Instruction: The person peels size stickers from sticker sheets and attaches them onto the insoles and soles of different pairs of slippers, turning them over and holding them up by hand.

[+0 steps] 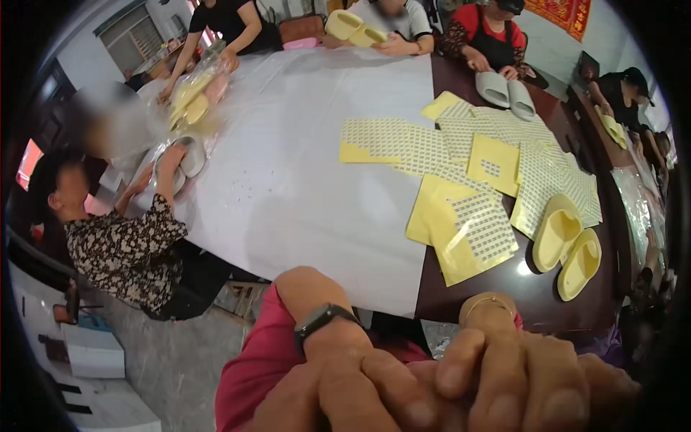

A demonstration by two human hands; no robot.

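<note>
My left hand [345,392], with a dark watch on its wrist, is large and close at the bottom of the view. Beside it is my right hand [529,381], with a thin bracelet at the wrist. Both hands have their fingers apart and pointing toward the camera, and nothing shows in them; the lower frame edge cuts off some fingers. Beyond my right hand lie yellow sheets [475,237] with rows of small printed labels, overlapping one another. A pair of yellow slippers [558,234] rests to the right of these sheets.
A white cover [309,180] spreads over much of the dark table [461,295]. At the left, a person in a floral top [122,241] handles grey slippers [191,155]. Across the table, people hold yellow slippers [353,29] and grey slippers [507,93]. Plastic-bagged slippers [191,101] are far left.
</note>
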